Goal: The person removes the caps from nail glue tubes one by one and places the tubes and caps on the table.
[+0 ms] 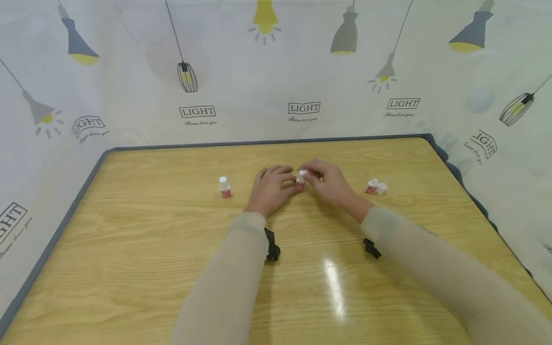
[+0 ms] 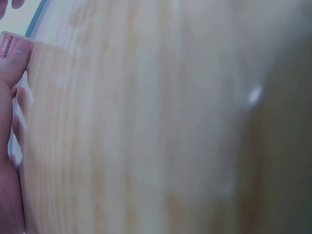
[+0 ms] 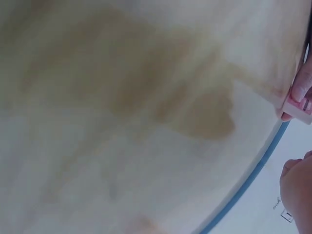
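Though wht-topped, btl (image 1: 300, 182) red below

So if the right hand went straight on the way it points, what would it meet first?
The right hand is at the white cap of the small bottle; straight past that, it would probably meet the left hand first, though depth is hard to judge.

Repeated "LIGHT" (image 1: 304, 108) across the backdrop (image 1: 276, 72)

a wooden table (image 1: 129, 268) with a dark edging (image 1: 57, 235) shows a bright streak of glare (image 1: 334, 290). around it stands a pale backdrop (image 1: 241, 72) printed with hanging lamps (image 1: 266, 14) and framed words (image 1: 197, 111) reading "light".
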Motion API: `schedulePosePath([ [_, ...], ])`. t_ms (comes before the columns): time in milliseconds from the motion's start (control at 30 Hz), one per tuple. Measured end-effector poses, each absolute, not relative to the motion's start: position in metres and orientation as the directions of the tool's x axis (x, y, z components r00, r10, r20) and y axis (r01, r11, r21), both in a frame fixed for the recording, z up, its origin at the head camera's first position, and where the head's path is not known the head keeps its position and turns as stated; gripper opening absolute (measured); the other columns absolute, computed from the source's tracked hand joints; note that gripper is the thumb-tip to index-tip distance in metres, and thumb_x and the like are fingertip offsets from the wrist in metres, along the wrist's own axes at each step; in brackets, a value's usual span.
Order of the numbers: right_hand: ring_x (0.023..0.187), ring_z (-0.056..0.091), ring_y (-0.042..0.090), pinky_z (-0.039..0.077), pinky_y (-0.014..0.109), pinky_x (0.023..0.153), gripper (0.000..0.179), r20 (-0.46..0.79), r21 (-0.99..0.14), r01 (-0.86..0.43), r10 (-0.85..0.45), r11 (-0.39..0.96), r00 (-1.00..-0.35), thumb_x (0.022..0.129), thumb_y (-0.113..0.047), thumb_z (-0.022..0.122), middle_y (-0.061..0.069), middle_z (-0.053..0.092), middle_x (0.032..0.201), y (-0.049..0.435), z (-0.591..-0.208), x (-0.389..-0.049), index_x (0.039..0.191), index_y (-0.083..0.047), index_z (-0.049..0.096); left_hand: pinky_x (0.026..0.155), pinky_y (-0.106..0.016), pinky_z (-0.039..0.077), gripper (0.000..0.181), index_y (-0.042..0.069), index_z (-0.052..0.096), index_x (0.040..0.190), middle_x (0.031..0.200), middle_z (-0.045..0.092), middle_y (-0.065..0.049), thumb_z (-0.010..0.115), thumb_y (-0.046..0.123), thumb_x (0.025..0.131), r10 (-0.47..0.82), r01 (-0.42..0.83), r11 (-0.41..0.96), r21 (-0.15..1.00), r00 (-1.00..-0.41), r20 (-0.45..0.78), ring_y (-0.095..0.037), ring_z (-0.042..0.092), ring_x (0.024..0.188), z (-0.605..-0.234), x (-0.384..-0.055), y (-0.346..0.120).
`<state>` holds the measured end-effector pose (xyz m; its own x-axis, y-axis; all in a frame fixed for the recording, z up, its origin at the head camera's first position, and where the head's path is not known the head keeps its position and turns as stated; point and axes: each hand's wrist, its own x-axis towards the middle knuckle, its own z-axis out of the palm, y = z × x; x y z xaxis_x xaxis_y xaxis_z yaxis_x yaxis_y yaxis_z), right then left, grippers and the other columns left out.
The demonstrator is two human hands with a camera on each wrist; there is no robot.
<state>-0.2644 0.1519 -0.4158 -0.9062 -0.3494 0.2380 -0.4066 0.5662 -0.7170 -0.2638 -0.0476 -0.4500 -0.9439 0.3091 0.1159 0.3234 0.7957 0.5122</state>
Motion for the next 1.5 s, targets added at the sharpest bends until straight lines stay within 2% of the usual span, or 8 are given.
schedulePosePath([
  [133, 0.072, 0.045, 0.021, 0.039, 0.031, 0.066, 0.030, 0.190, -0.713, -0.388, -0.373, 0.583, -0.908, 0.105, -0.023, 0.070, 0.005, 0.054, 0.079, 0.153, -0.412, -0.265, 0.129, -0.007, 0.076, 0.137, -0.055, 0.014, 0.040, 0.034, 0.078, 0.126, 0.163, 0.053, 0.007, 0.064, 0.061, 0.100, 0.304, 0.315, 0.801, 0.509, -0.947, 0.107, -0.022, 0.037, 0.160, -0.452, -0.263, -0.048],
  [267, 0.058, 0.037, 0.016, 0.033, 0.028, 0.056, 0.041, 0.154, -0.707, -0.342, -0.337, 0.619, -0.929, 0.102, -0.036, 0.074, 0.000, 0.046, 0.064, 0.152, -0.412, -0.263, 0.132, -0.008, 0.074, 0.137, -0.056, 0.013, 0.041, 0.034, 0.076, 0.130, 0.164, 0.052, 0.007, 0.064, 0.061, 0.101, 0.311, 0.314, 0.796, 0.517, -0.946, 0.095, -0.024, 0.036, 0.160, -0.453, -0.262, -0.047],
  [433, 0.049, 0.030, 0.011, 0.027, 0.024, 0.048, 0.041, 0.148, -0.687, -0.291, -0.263, 0.666, -0.953, 0.102, -0.039, 0.074, -0.005, 0.039, 0.055, 0.151, -0.415, -0.262, 0.127, -0.007, 0.072, 0.137, -0.056, 0.014, 0.044, 0.034, 0.074, 0.134, 0.163, 0.053, 0.007, 0.064, 0.061, 0.101, 0.327, 0.333, 0.793, 0.511, -0.939, 0.104, -0.024, 0.037, 0.160, -0.452, -0.261, -0.044],
  [633, 0.048, 0.032, 0.013, 0.027, 0.024, 0.048, 0.031, 0.160, -0.707, -0.273, -0.228, 0.653, -0.960, 0.102, -0.033, 0.075, -0.004, 0.040, 0.056, 0.152, -0.414, -0.261, 0.118, -0.007, 0.073, 0.136, -0.056, 0.015, 0.047, 0.036, 0.074, 0.134, 0.163, 0.053, 0.008, 0.060, 0.066, 0.100, 0.328, 0.340, 0.803, 0.491, -0.938, 0.113, -0.023, 0.038, 0.159, -0.453, -0.264, -0.042],
  [833, 0.050, 0.039, 0.014, 0.033, 0.025, 0.049, 0.030, 0.170, -0.733, -0.303, -0.267, 0.609, -0.949, 0.105, -0.022, 0.070, -0.002, 0.047, 0.058, 0.153, -0.414, -0.260, 0.130, -0.006, 0.074, 0.136, -0.056, 0.015, 0.048, 0.035, 0.074, 0.134, 0.163, 0.053, 0.009, 0.061, 0.066, 0.100, 0.321, 0.330, 0.800, 0.501, -0.941, 0.106, -0.022, 0.037, 0.160, -0.451, -0.266, -0.043],
  [1000, 0.050, 0.033, 0.012, 0.030, 0.024, 0.048, 0.039, 0.169, -0.766, -0.302, -0.275, 0.568, -0.947, 0.105, -0.028, 0.071, -0.005, 0.040, 0.057, 0.152, -0.415, -0.260, 0.137, -0.005, 0.068, 0.137, -0.055, 0.015, 0.046, 0.034, 0.075, 0.134, 0.163, 0.053, 0.009, 0.062, 0.064, 0.101, 0.322, 0.329, 0.799, 0.504, -0.941, 0.104, -0.022, 0.037, 0.160, -0.451, -0.266, -0.044],
  [1200, 0.049, 0.030, 0.010, 0.029, 0.024, 0.048, 0.036, 0.160, -0.806, -0.264, -0.235, 0.530, -0.959, 0.103, -0.037, 0.073, -0.005, 0.036, 0.057, 0.154, -0.421, -0.258, 0.128, -0.011, 0.067, 0.137, -0.054, 0.015, 0.046, 0.034, 0.075, 0.133, 0.162, 0.054, 0.009, 0.063, 0.063, 0.100, 0.319, 0.330, 0.800, 0.501, -0.941, 0.110, -0.022, 0.038, 0.159, -0.452, -0.266, -0.045],
  [1500, 0.051, 0.029, 0.012, 0.029, 0.025, 0.050, 0.029, 0.221, -0.704, -0.361, -0.295, 0.612, -0.930, 0.104, -0.036, 0.072, -0.004, 0.037, 0.058, 0.156, -0.420, -0.260, 0.124, -0.015, 0.071, 0.136, -0.055, 0.015, 0.047, 0.034, 0.075, 0.133, 0.163, 0.053, 0.009, 0.063, 0.065, 0.100, 0.312, 0.323, 0.798, 0.509, -0.944, 0.109, -0.022, 0.037, 0.159, -0.453, -0.267, -0.047],
])
